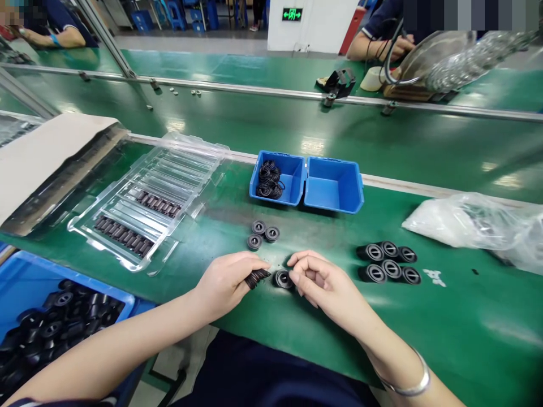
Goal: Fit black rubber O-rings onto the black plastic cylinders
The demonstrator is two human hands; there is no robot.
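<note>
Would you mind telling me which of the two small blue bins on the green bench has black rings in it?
The left blue bin holds the pile of black rings. The right blue bin, touching it, shows only its bare blue floor.

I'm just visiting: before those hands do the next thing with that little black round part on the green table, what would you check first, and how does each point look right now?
1. Left hand grips a small stack of dark rings: ok.
2. Right hand steadies the round black part on the table: ok.
3. Rings lined up with the part's opening: cannot tell.
4. More rings in the left blue bin: ok.
5. Three loose parts wait nearby: ok.
6. Six parts grouped at right, apart from the hands: ok.
</note>
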